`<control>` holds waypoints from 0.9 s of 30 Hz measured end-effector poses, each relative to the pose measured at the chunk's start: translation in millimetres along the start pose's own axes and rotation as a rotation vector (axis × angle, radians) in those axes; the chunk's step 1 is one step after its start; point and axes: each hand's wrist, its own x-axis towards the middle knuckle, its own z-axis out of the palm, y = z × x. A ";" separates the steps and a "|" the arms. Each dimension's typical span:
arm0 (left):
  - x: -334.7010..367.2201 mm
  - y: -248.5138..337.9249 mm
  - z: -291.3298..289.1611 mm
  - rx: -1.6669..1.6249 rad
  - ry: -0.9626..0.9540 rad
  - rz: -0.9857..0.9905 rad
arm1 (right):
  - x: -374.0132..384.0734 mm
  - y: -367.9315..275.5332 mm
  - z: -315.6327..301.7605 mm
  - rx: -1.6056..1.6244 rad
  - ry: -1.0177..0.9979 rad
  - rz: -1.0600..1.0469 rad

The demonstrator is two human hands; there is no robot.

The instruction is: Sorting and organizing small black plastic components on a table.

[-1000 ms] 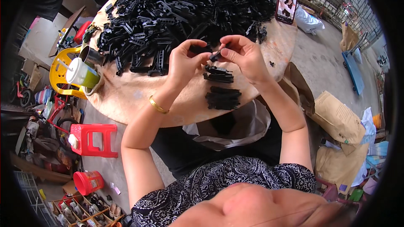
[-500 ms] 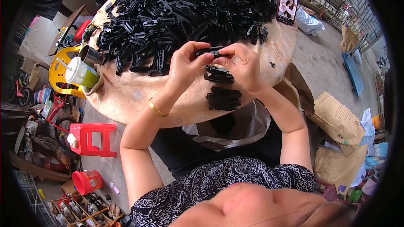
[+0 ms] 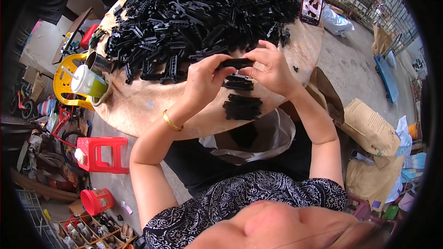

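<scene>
A small, elongated black plastic part (image 3: 238, 63) is pinched at its two ends between my hands, above the near side of the round table. My left hand (image 3: 205, 74), with a gold bangle (image 3: 171, 121) on its wrist, closes thumb and fingers on one end. Thumb and index finger of my right hand (image 3: 270, 67) grip the other end, the other fingers raised. Just below lie a small group of like parts (image 3: 239, 83) and a neat stack (image 3: 242, 107) near the table edge. Beyond my hands spreads a large heap of black plastic parts (image 3: 184, 14).
A cloth-covered table (image 3: 134, 110) carries everything. A phone (image 3: 312, 2) stands at its far right edge. At the left are a lidded cup (image 3: 87, 83), a yellow chair (image 3: 62, 78), a red stool (image 3: 102, 154) and a red bucket (image 3: 97, 200). An open white sack (image 3: 277, 145) hangs below the edge.
My hands have shifted slightly lower, and the black part has turned so a smooth dark side shows. The fingers of my right hand have lifted away from it more.
</scene>
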 end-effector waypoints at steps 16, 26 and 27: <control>19.1 -40.1 -39.1 0.454 -0.065 0.053 | 6.9 16.8 -1.4 0.132 -0.547 0.105; 19.7 -38.1 -18.2 0.296 -0.020 -0.115 | 37.4 36.7 45.3 -0.221 -0.164 0.024; 21.0 -30.9 -23.7 0.185 -0.076 -0.276 | 38.1 37.6 45.9 -0.266 -0.181 0.033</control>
